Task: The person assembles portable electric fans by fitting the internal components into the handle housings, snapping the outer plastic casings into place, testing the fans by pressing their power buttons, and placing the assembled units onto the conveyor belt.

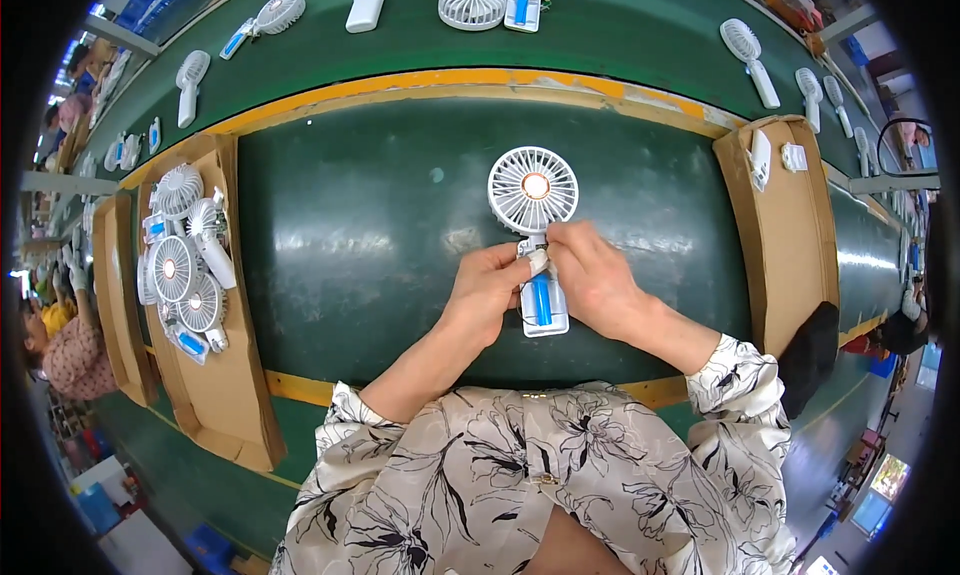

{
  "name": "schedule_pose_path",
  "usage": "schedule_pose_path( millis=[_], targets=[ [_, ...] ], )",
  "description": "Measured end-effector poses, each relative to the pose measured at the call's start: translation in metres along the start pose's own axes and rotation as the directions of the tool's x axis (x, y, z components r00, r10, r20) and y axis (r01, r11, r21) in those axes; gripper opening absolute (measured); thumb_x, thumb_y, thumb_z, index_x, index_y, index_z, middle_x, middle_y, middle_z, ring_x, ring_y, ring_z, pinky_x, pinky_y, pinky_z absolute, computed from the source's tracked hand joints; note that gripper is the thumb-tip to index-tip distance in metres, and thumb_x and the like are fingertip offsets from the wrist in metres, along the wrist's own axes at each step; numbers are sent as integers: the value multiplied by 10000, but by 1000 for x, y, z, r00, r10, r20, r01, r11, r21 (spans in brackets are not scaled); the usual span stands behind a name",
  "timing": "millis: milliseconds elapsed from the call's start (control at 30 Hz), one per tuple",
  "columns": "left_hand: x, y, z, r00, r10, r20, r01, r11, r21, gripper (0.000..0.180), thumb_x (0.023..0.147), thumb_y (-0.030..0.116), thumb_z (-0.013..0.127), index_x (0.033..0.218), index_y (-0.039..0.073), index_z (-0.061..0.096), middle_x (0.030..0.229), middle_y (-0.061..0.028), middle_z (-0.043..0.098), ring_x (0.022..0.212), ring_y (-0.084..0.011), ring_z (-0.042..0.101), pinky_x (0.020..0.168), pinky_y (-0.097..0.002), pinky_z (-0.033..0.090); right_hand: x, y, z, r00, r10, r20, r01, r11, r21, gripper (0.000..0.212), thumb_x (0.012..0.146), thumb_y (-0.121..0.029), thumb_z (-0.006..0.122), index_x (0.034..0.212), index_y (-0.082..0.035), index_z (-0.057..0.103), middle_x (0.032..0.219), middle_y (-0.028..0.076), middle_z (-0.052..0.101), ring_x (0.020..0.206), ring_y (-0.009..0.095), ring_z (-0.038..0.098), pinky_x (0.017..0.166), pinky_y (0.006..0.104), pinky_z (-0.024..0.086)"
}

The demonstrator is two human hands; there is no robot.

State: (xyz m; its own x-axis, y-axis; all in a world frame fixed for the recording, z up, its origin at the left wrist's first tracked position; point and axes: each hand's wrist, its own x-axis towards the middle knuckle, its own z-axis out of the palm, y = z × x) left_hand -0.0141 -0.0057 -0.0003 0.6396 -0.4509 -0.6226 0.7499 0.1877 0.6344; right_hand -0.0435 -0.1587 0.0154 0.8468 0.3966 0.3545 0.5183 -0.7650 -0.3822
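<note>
A white handheld fan (533,189) lies in front of me on the green tabletop, its round grille pointing away from me. Its handle is uncovered, and a blue battery (542,301) shows inside. My left hand (484,288) is closed on the left side of the handle, with a white wrap on one fingertip. From the right, my right hand (594,278) pinches at the neck, just below the grille. Its fingertips cover that spot, so any small part between them is hidden.
To the left, a cardboard tray (222,395) holds several white fans. Another cardboard tray (787,235) on the right has small white parts at its far end. Beyond a yellow-edged rail (470,79) runs a green belt (620,35) carrying more fans. A black cloth item (812,355) hangs at the right.
</note>
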Motion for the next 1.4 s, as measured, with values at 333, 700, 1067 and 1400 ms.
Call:
schedule_pose_path(
  millis=[333,700,1067,1400],
  targets=[
    [13,-4,-1,1000,1,-19,-2,1000,-29,164,809,110,563,881,-35,595,728,-40,577,590,-97,552,516,-227,457,1,9,2,983,137,-122,-129,989,72,127,608,-17,584,726,-34,539,770,59,480,745,224,489,640,331,352],
    [19,5,-9,982,-89,165,106,990,-98,208,794,181,605,915,13,586,807,-58,611,675,-132,588,564,-266,499,8,5,-14,991,102,-83,-94,991,90,148,603,14,577,745,-24,561,787,94,515,748,262,508,665,351,361],
    [19,-9,-11,948,-38,316,24,999,48,263,840,182,555,1052,26,557,888,-18,601,751,-98,575,651,-244,468,-1,-9,-21,979,137,-148,-124,988,94,130,591,25,601,707,-30,582,737,66,511,723,230,518,664,339,340],
    [23,33,4,904,426,-48,-428,902,-52,160,785,-14,484,901,-48,589,869,-116,628,729,-168,612,653,-285,507,19,-5,-13,919,278,-279,-209,945,251,427,594,-84,661,980,7,502,1009,171,496,934,342,488,791,393,398]
  ],
)
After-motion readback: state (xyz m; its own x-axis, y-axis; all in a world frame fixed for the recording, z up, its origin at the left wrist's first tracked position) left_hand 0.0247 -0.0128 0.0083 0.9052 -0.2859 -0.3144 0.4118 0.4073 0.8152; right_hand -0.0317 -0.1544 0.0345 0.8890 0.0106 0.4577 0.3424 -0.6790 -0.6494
